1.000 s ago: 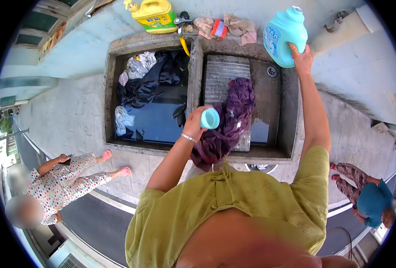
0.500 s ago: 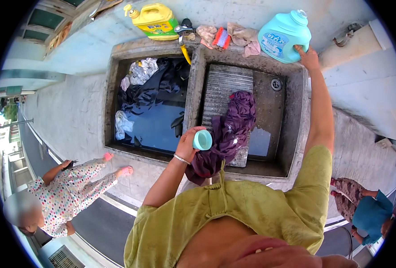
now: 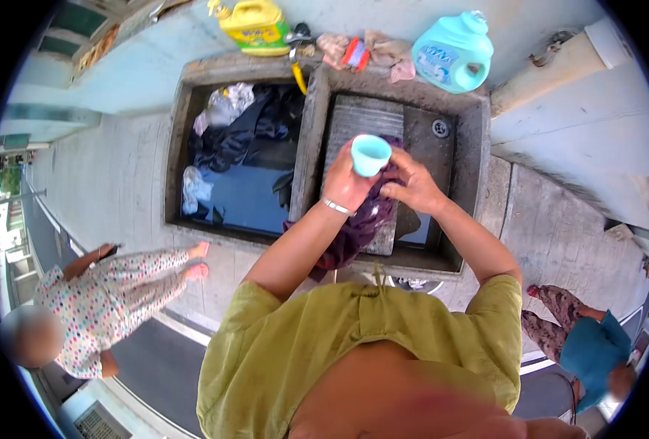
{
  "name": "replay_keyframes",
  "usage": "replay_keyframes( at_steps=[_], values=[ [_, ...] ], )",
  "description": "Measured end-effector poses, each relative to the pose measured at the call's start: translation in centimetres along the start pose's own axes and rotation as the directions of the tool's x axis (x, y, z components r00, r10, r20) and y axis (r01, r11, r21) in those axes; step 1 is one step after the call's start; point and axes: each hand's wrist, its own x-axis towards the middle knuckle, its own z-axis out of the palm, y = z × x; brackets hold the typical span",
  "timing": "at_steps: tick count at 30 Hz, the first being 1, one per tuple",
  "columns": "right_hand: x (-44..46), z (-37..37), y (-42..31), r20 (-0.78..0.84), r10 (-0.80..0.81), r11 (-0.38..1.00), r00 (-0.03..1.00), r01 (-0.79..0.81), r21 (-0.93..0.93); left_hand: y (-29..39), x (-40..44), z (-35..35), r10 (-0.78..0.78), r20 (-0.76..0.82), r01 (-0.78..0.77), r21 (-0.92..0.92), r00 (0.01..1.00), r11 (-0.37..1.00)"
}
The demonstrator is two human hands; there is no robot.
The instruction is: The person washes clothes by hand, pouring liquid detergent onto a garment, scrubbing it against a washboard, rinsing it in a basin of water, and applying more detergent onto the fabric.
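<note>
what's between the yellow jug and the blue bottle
In the head view: a tap, crumpled cloths and, among the cloths, a small red item.

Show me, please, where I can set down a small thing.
Free: the right basin's floor between the washboard and the right wall, around the drain; the washboard's far end, beyond the cup.

Crowded: the far rim, with yellow bottle, tap, rags and blue bottle; the washboard's middle, under purple cloth; and the left basin's far half, holding dark clothes.
</note>
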Motion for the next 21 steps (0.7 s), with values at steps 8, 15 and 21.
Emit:
replay_keyframes(
  at_steps=[8, 15, 21],
  values=[
    [-0.3, 2.0, -1.7, -0.307, -0.056, 0.967, 0.95, 0.128, 0.221, -3.2, 0.3, 2.9, 0.134, 0.135, -0.133, -0.019, 0.982, 0.991],
    [2.5, -10.6, -11.9, -0.586, -0.31, 0.776, 0.749, -0.157, -0.611, -0.2, -5.0, -0.5, 0.068, 0.245, -0.247, 0.838, 0.967, 0.487],
    [6.1, -20.8, -18.2, -0.239, -0.606, 0.024, 0.759, -0.282, -0.959, -0.1, -12.6, -6.7, 0.074, 0.274, -0.275, 0.961, 0.959, 0.006]
  ],
)
